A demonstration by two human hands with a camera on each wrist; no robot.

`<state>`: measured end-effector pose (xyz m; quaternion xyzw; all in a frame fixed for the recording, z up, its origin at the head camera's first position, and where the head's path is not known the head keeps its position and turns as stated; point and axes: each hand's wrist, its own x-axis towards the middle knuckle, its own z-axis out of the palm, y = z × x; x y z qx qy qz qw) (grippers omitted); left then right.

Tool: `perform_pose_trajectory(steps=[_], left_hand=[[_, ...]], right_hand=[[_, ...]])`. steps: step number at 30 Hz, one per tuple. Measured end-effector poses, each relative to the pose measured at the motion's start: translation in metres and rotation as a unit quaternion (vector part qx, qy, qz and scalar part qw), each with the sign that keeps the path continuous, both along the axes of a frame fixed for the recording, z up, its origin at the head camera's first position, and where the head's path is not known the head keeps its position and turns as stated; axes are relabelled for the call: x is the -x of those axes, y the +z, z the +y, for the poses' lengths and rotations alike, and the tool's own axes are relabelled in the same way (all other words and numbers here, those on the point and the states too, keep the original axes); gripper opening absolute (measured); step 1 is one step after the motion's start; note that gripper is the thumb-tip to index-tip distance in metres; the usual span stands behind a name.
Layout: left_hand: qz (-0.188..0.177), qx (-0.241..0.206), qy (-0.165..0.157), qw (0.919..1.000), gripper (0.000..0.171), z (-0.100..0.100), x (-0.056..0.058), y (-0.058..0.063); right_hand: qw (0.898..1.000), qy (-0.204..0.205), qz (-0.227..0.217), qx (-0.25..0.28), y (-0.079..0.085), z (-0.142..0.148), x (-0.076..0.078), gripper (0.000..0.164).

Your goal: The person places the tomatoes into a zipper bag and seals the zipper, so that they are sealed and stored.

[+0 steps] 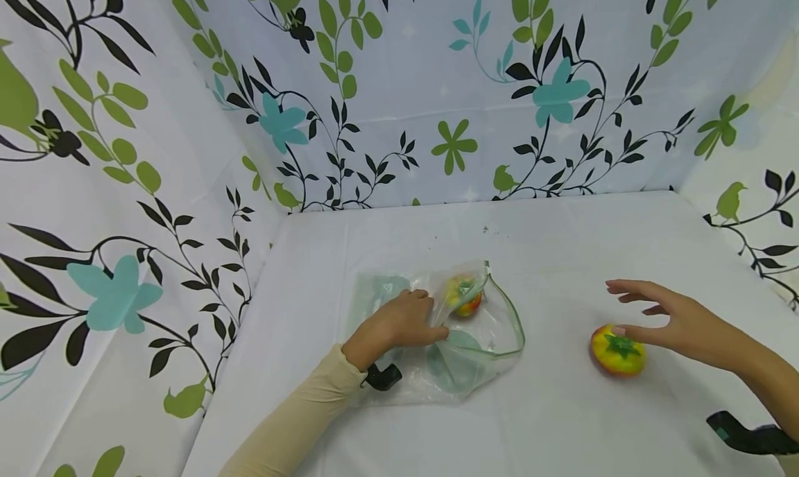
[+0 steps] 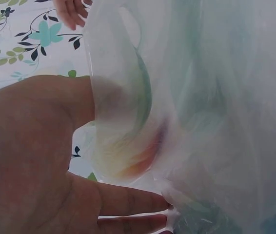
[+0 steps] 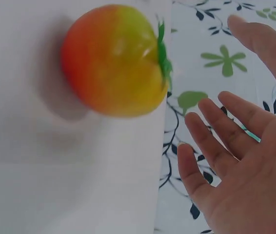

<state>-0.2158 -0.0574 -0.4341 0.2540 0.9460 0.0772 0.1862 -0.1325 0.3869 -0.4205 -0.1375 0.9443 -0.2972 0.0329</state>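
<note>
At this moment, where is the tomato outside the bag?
In the head view, the tomato sits on the white tabletop, right of the plastic bag, close to the right hand.

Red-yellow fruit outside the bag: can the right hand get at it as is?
Looks like yes: the right hand is spread right by the fruit, which lies outside the clear bag, and nothing shows between hand and fruit.
</note>
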Motion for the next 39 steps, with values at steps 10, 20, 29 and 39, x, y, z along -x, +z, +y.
perform_pose_trajectory(steps=[10, 20, 29, 39], left_hand=[[0.001, -0.003, 0.003, 1.0000, 0.075, 0.000, -0.002, -0.002], [-0.003, -0.004, 0.009, 0.9999, 0.075, 0.000, -0.004, -0.001], [-0.002, -0.006, 0.001, 1.0000, 0.075, 0.000, -0.003, -0.001], [-0.002, -0.003, 0.002, 1.0000, 0.076, -0.001, -0.002, -0.001]], right_hand=[[0.998, 0.003, -0.061, -0.005, -0.035, 0.027, -0.023, 0.080], [0.995, 0.012, -0.095, 0.003, -0.055, 0.031, -0.030, 0.079], [0.995, 0.003, -0.101, -0.013, -0.057, 0.029, -0.027, 0.078], [0.997, 0.004, -0.076, -0.001, -0.058, 0.025, -0.027, 0.076]])
